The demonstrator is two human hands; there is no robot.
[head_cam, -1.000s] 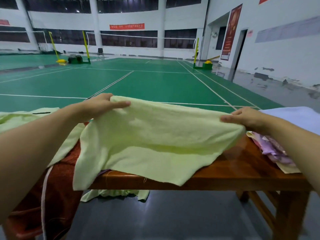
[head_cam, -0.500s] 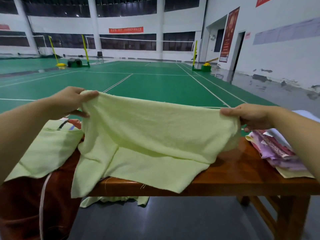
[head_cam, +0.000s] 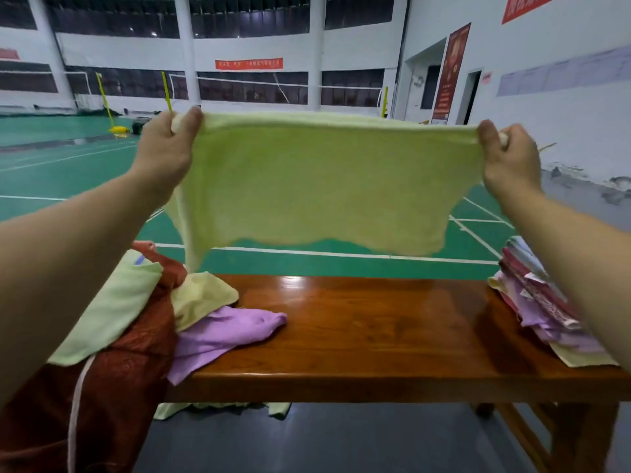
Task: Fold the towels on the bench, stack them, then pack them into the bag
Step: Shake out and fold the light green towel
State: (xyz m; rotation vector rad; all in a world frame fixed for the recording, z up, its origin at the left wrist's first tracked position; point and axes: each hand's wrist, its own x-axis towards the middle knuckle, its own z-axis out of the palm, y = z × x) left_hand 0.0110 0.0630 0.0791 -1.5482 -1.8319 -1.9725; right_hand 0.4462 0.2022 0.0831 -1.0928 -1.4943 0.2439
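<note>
A pale yellow-green towel [head_cam: 324, 179] hangs stretched in the air above the wooden bench [head_cam: 375, 336]. My left hand [head_cam: 167, 148] pinches its upper left corner and my right hand [head_cam: 508, 155] pinches its upper right corner. Its lower edge hangs free above the bench, with one tail drooping at the left. A purple towel [head_cam: 225, 332] and a yellow towel [head_cam: 201, 295] lie crumpled on the bench's left end. A dark red-brown bag [head_cam: 112, 387] with a light green cloth [head_cam: 109, 308] over it stands at the left.
A stack of folded purple, pink and pale cloths [head_cam: 543, 308] sits on the bench's right end. Another light green cloth [head_cam: 222, 409] lies on the grey floor under the bench. Beyond the bench is a green badminton court with nets and posts.
Both hands have lifted the yellow-green towel off the bench and pulled it taut at chest height. The purple and yellow towels beneath it are now uncovered.
</note>
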